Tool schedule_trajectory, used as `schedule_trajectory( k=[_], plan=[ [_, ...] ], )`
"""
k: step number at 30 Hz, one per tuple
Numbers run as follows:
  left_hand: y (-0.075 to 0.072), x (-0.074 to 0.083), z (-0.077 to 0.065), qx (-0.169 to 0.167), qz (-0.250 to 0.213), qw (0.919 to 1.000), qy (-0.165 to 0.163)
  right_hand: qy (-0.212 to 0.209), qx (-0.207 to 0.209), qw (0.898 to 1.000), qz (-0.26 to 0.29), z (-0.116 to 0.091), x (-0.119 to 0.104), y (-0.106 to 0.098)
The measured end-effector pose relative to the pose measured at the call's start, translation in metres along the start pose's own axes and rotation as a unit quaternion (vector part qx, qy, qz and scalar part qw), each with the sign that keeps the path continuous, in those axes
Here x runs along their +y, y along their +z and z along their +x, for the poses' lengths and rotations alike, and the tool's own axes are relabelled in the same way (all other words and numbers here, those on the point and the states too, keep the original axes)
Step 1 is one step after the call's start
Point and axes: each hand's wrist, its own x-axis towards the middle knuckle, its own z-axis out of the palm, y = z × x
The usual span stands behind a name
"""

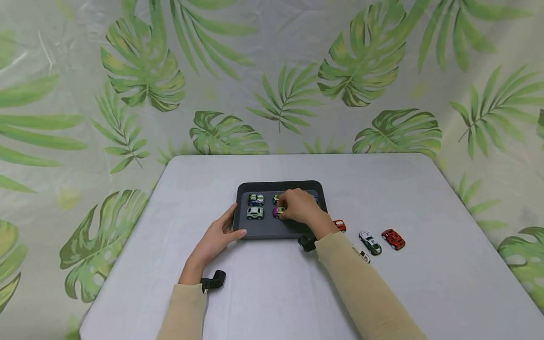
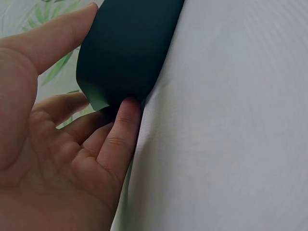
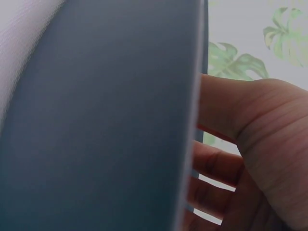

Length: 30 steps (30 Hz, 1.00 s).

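A dark grey tray lies on the table with small toy cars in it. My left hand grips the tray's left edge, thumb up at the rim; the left wrist view shows its fingers low against the tray's outer side. Over the tray, my right hand pinches a purple and yellow toy car near its middle. Left of that car are a pale green toy car and a blue-and-white one. A green toy car is partly covered by the right hand. In the right wrist view, the tray wall hides the right fingertips.
Right of the tray lie a red toy car, a white and black one and another red one. The right sleeve partly covers a white toy car. A leaf-patterned curtain hangs behind the white table.
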Motion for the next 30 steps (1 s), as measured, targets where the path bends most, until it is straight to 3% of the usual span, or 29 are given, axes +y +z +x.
schedule_trajectory(
  k=[12, 18, 30],
  plan=[
    [-0.003, -0.03, 0.013, 0.008, 0.006, 0.9999, 0.013, -0.01, 0.016, 1.0, 0.011, -0.008, 0.0, -0.006],
    [-0.003, -0.033, 0.013, 0.011, 0.009, 0.9997, 0.019, -0.002, 0.013, 1.0, 0.006, -0.014, 0.001, -0.01],
    [-0.001, -0.032, 0.014, 0.02, 0.026, 0.9994, 0.01, -0.004, 0.051, 0.998, 0.042, -0.033, 0.004, -0.026]
  ],
)
